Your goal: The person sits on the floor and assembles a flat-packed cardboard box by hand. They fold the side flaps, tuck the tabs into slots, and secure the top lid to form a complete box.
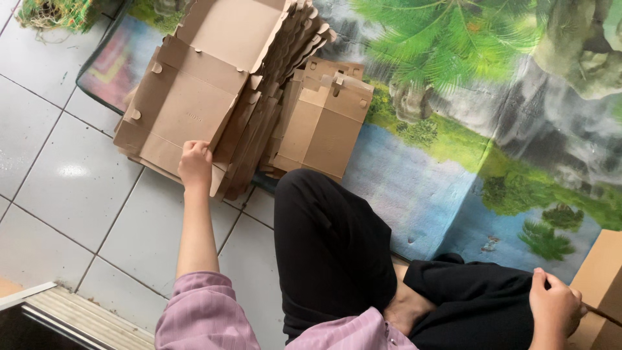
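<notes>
Reaching out across the tiled floor [71, 194], a seated person's left hand [194, 163] grips the near edge of the top flat cardboard box blank [188, 97], fingers curled over the lip. The blank lies on a fanned stack of unfolded cardboard blanks [259, 123] that rests partly on the floor tiles and partly on the near-left corner of a printed mat [421, 188] showing palm trees, rocks and water. Just beside the stack, toward the mat's middle, a partly folded brown carton [327, 126] stands against it. The right hand [552, 310] sits at the lower right of the view, beside the person's knee, clenched around a thin dark strip; what the strip is cannot be told. It touches the edge of another brown cardboard piece [599, 279] at the picture's right border. The person wears black trousers [330, 253] and a pink striped sleeve [204, 311]. A green net bundle [55, 13] lies at the far-left corner of the floor.
</notes>
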